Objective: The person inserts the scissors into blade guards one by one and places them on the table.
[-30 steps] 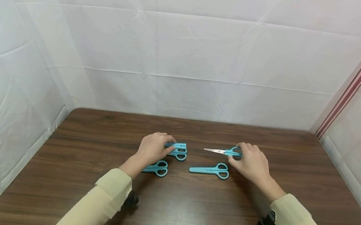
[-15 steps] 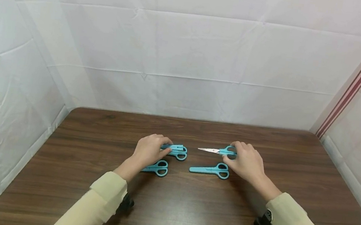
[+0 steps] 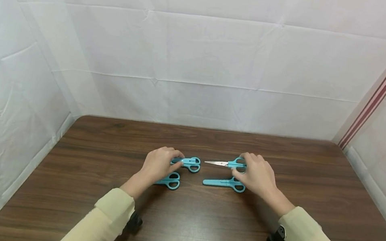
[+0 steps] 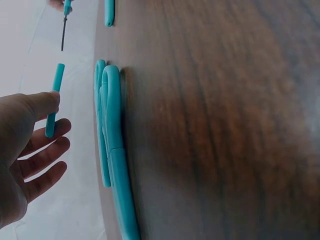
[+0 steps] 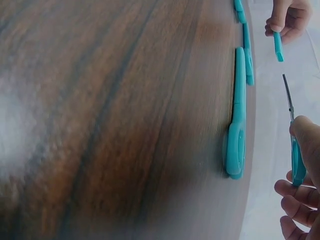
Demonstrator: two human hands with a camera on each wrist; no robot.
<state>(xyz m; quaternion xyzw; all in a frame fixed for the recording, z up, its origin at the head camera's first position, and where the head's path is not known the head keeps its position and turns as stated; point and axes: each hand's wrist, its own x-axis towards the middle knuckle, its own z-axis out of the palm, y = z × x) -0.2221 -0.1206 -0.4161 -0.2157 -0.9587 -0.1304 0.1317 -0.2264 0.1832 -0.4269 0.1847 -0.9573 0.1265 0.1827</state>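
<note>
My left hand [image 3: 159, 163] pinches a turquoise scissors sheath [image 4: 58, 79] between thumb and fingers, its end pointing toward the other hand. My right hand [image 3: 257, 174] grips a pair of scissors [image 3: 232, 164] by the turquoise handles. Its bare metal blades [image 5: 287, 92] are closed and point left, a short gap from the sheath's end. Both held things are above the table in the wrist views. Below the left hand lie two sheathed turquoise scissors, a nearer pair [image 3: 172, 181] and a farther pair [image 3: 192, 168], both partly covered by that hand. Another sheathed pair [image 3: 219, 182] lies below the right hand.
All this is over a brown wood-grain table [image 3: 179, 224] with a rounded far edge. White sheeting [image 3: 202, 52] hangs behind it and along both sides. A red-striped band [image 3: 385, 80] runs down the right corner. Each wrist carries a small black camera.
The right hand has moved left with the bare scissors, bringing the blade tips closer to the sheath. The left hand has shifted slightly left and nearer with the sheath. The scissors on the table stay put.
</note>
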